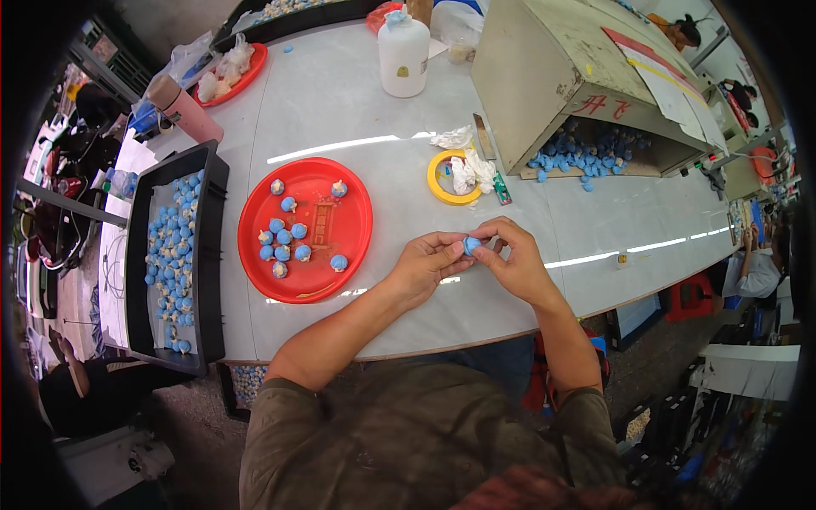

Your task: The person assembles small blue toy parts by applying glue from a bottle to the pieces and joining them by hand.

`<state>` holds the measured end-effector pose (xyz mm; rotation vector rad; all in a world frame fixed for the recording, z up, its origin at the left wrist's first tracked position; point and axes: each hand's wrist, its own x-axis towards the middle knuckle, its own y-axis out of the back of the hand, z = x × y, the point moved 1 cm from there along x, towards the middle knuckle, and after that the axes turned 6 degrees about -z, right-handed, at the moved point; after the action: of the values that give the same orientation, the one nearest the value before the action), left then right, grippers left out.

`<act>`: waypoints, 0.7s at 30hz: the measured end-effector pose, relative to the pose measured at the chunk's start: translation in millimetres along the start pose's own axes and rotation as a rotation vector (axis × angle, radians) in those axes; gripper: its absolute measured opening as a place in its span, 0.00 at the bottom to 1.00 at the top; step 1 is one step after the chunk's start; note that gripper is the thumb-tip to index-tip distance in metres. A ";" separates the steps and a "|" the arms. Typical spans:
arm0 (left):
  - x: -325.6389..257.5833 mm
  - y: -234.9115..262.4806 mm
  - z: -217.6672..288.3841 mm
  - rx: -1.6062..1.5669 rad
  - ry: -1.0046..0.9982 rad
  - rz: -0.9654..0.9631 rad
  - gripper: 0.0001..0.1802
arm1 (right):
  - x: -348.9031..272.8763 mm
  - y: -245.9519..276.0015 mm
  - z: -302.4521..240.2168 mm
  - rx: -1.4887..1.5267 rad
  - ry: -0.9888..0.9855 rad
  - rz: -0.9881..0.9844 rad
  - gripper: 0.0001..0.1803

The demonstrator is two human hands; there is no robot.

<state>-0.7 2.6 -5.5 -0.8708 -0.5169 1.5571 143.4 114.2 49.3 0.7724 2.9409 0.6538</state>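
A small round blue piece [471,246] is pinched between the fingertips of both hands above the grey table. My left hand [427,265] closes on it from the left, thumb and forefinger together. From the other side my right hand [516,263] grips it the same way. To the left of my hands, a red round tray [357,276] holds several blue balls with pale tips, such as one blue ball [339,263] near its right rim. The underside of the held piece is hidden by my fingers.
A black crate [214,255] full of blue pieces stands at the left. Yellow tape [436,189], crumpled tissue [478,172] and a blade [484,136] lie beyond my hands. A beige metal box [531,81] holds blue pieces [578,151]. A white bottle [403,64] and pink flask [185,109] stand farther back.
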 end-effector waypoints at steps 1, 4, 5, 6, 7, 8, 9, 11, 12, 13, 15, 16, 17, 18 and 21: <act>-0.2 0.4 -0.2 0.005 0.002 0.004 0.13 | 0.3 -0.9 -0.4 0.000 0.015 0.019 0.11; 1.7 2.2 -3.8 0.015 0.002 0.013 0.12 | -1.9 -2.6 3.2 0.019 0.023 0.054 0.10; 1.5 2.8 -4.7 0.022 -0.003 0.023 0.12 | -2.6 -3.6 4.9 0.041 0.018 0.067 0.10; 1.1 2.7 -4.8 0.022 -0.002 0.024 0.12 | -3.0 -3.9 5.4 0.043 0.018 0.066 0.10; 0.8 2.4 -4.8 0.039 -0.007 0.024 0.12 | -3.3 -4.1 5.9 0.063 0.020 0.066 0.10; 0.7 2.5 -4.6 0.057 -0.013 0.024 0.13 | -3.3 -4.3 6.2 0.083 0.022 0.066 0.10; 0.8 3.2 -5.2 0.057 -0.014 0.025 0.13 | -3.7 -4.8 6.3 0.084 0.022 0.066 0.10; 1.4 4.4 -6.5 0.067 -0.024 0.015 0.13 | -4.9 -5.7 6.3 0.129 0.015 0.067 0.10; 1.0 3.8 -6.5 0.068 -0.025 0.015 0.13 | -5.5 -5.6 7.4 0.128 0.016 0.067 0.10; 0.2 2.4 -6.1 0.068 -0.018 0.017 0.13 | -6.2 -5.5 9.3 0.116 0.046 0.067 0.11; -0.1 2.1 -5.4 0.071 -0.013 0.021 0.13 | -6.8 -7.2 11.9 0.105 0.079 0.067 0.11; 0.5 2.3 -5.7 0.075 -0.011 0.016 0.13 | -7.3 -8.0 13.0 0.129 0.084 0.082 0.11; 0.6 2.2 -5.6 0.081 -0.009 0.012 0.13 | -7.5 -8.8 13.5 0.153 0.088 0.098 0.11; 0.7 1.0 -5.5 0.081 -0.010 0.013 0.13 | -7.7 -8.8 13.8 0.154 0.089 0.097 0.11; -0.4 -1.6 -5.3 0.098 -0.025 0.027 0.13 | -9.2 -7.0 14.1 0.134 0.065 0.094 0.11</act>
<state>4.4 1.8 -7.5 -0.7870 -0.4443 1.6058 150.1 109.8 32.8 0.9233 3.0493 0.4994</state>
